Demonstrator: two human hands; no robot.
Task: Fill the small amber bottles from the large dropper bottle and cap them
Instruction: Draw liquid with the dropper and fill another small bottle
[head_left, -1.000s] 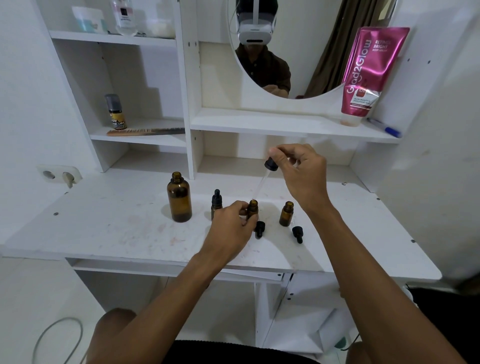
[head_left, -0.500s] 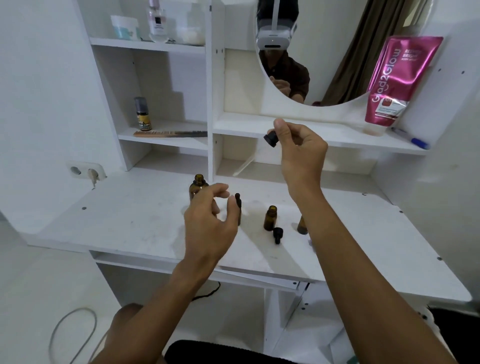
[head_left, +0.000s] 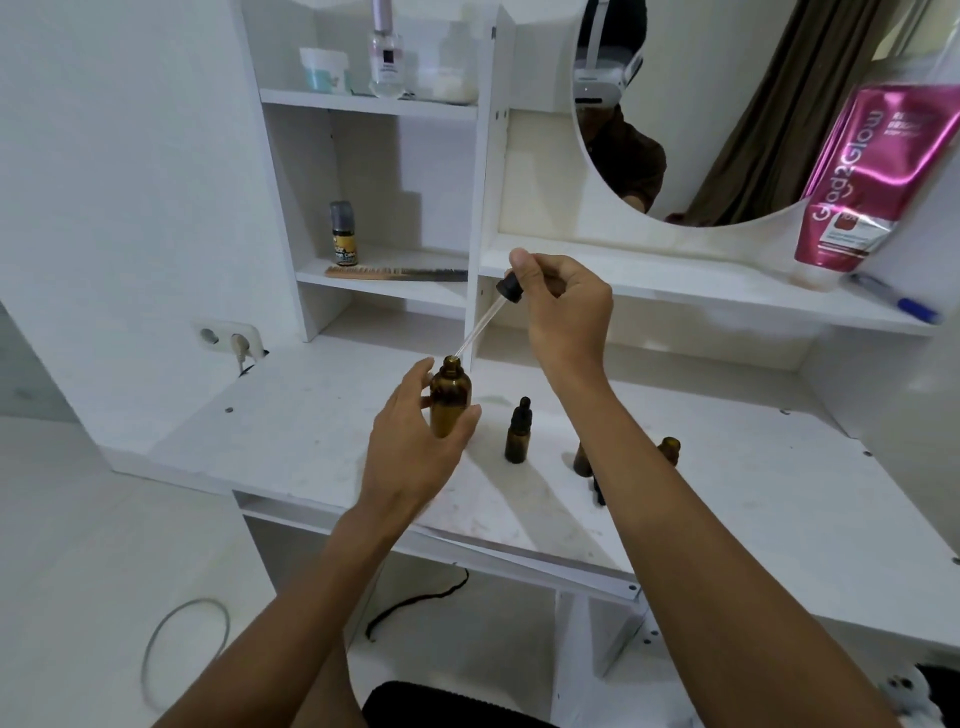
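Note:
The large amber bottle (head_left: 450, 402) stands uncapped on the white vanity top (head_left: 291, 436), and my left hand (head_left: 415, 441) wraps around its body. My right hand (head_left: 563, 312) pinches the black bulb of the glass dropper (head_left: 488, 317), whose tip sits at the large bottle's mouth. A small amber bottle with a black dropper cap (head_left: 518, 431) stands just to the right. Behind my right forearm two more small amber bottles show in part, one (head_left: 583, 457) mostly hidden, the other (head_left: 668, 449) uncapped. A loose black cap (head_left: 598, 491) peeks out beside my forearm.
A white upright divider (head_left: 483, 208) rises right behind the large bottle, with shelves on both sides. A comb (head_left: 395, 273) and a small dark bottle (head_left: 343, 234) lie on the left shelf. A pink tube (head_left: 872, 176) and a blue pen (head_left: 898, 301) rest on the right shelf. A wall socket (head_left: 228, 338) sits at left.
My left hand let go of the small uncapped bottle and took hold of the large bottle. My right hand carried the dropper left, from over the small bottle to the large bottle's mouth.

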